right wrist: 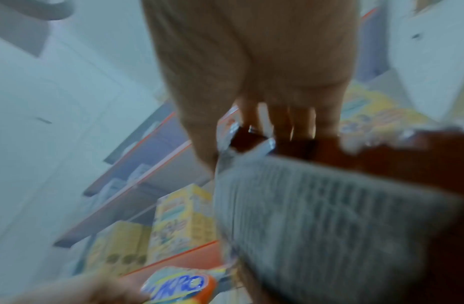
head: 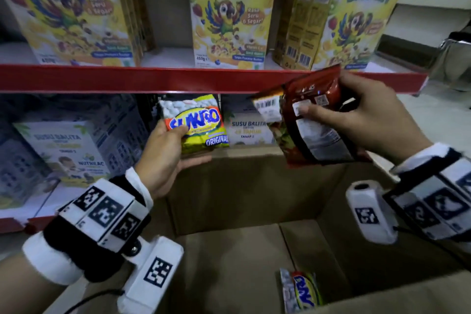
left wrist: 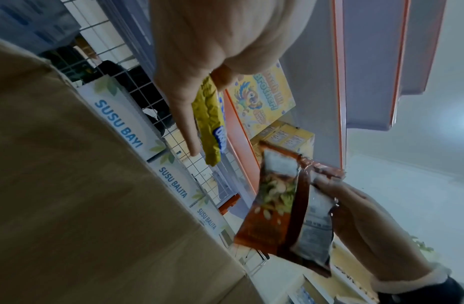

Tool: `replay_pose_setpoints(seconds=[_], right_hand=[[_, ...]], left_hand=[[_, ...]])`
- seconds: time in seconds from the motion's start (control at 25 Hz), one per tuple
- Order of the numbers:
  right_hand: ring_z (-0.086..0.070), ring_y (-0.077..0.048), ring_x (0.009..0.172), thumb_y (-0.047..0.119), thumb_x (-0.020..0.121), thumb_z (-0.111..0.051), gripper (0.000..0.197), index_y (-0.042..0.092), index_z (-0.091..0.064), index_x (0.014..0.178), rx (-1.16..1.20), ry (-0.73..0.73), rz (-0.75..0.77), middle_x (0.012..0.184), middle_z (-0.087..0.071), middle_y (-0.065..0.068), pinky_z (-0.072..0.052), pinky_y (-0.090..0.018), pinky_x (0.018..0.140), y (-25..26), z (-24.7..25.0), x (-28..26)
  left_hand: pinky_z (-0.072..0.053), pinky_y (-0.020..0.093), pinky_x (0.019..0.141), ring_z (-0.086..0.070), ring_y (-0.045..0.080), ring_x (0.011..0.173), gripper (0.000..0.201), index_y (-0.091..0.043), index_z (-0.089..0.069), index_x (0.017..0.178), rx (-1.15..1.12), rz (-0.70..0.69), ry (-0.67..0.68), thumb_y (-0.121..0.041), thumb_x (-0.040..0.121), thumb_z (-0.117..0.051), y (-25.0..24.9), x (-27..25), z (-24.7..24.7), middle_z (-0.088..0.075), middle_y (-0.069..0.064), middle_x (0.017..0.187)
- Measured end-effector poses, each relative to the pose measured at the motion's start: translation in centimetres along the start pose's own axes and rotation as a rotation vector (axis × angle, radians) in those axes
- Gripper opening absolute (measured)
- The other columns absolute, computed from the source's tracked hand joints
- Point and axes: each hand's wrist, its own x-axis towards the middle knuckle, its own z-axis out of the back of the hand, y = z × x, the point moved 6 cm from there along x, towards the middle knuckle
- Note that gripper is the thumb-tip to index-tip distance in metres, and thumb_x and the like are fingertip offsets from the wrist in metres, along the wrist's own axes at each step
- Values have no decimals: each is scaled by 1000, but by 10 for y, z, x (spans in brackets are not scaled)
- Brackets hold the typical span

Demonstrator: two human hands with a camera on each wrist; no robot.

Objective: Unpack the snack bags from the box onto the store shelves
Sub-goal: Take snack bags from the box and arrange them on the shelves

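Snack bags: my left grip (head: 163,158) pinches a Sukro bag (head: 196,123), my right grip (head: 369,120) clamps red bags (head: 313,120); one Sukro bag (head: 302,290) remains in the box (head: 242,199), lower right.

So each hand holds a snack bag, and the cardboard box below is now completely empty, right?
Not quite. The left hand and right hand each hold a bag, but the head view shows one snack bag still in the cardboard box.
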Motion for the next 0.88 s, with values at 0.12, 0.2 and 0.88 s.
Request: replay_pose_setpoints(seconds=[0.12, 0.2, 0.88], right_hand=[[-58, -11, 85, 39, 78, -75, 39, 15, -62, 107, -48, -338, 187, 96, -62, -1, -46, -17, 76, 25, 3, -13], [-54, -17, 91, 29, 74, -78, 43, 16, -59, 110, -105, -361, 327, 101, -52, -10, -44, -17, 82, 37, -20, -28], [-61, -11, 106, 66, 55, -74, 101, 39, -26, 139, 353, 159, -384, 124, -53, 7, -50, -29, 86, -20, -70, -21]], left_hand=[[-59, 50, 69, -66, 30, 98, 33, -18, -46, 129, -41, 28, 82, -7, 99, -39, -2, -13, -10, -62, 12, 124], [-58, 48, 71, -67, 31, 96, 26, -19, -48, 124, -76, 47, 190, -20, 98, -43, -3, -20, -20, -63, 15, 124], [-58, 28, 62, -72, 18, 90, 53, -25, -50, 115, -83, -155, 134, -29, 67, -72, -2, 0, 10, -74, -1, 103]])
